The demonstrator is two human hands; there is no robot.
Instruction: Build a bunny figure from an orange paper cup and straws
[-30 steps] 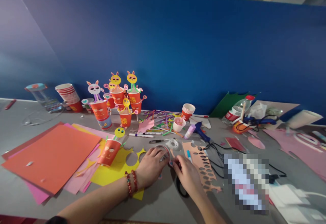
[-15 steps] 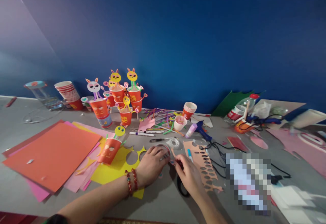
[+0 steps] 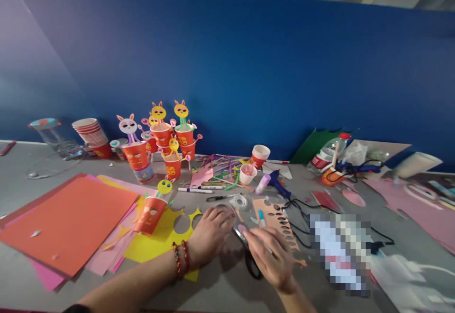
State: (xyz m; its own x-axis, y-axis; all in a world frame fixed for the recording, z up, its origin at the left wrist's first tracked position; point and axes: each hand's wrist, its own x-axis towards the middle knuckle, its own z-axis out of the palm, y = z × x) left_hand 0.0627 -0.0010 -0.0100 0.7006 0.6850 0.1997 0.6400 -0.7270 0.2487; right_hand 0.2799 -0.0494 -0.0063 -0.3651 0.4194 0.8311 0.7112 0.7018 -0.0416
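My left hand (image 3: 211, 230), with red bead bracelets on the wrist, curls over a roll of clear tape (image 3: 229, 208); its fingers are slightly blurred. To its right, my right hand (image 3: 272, 253) is closed in a pinch on a small pink paper piece (image 3: 242, 228). Between the hands lies a pair of scissors (image 3: 253, 266), its black handle close to my right hand and its blades partly covered. Just behind are another small tape roll (image 3: 240, 201) and a peach sheet with punched holes (image 3: 280, 218).
Animal-topped paper cups (image 3: 163, 135) stand at the back left. One decorated cup (image 3: 151, 216) leans on cut yellow paper (image 3: 156, 242). Orange sheets (image 3: 71, 223) lie left. Pipe cleaners (image 3: 227, 168), a glue gun (image 3: 279, 185) with black cable, and a bottle (image 3: 325, 156) are behind.
My right hand has turned and opened out slightly, moving right of the tape; the pink paper piece and scissor blades now show. My left hand stays at the tape roll. The view shifts slightly.
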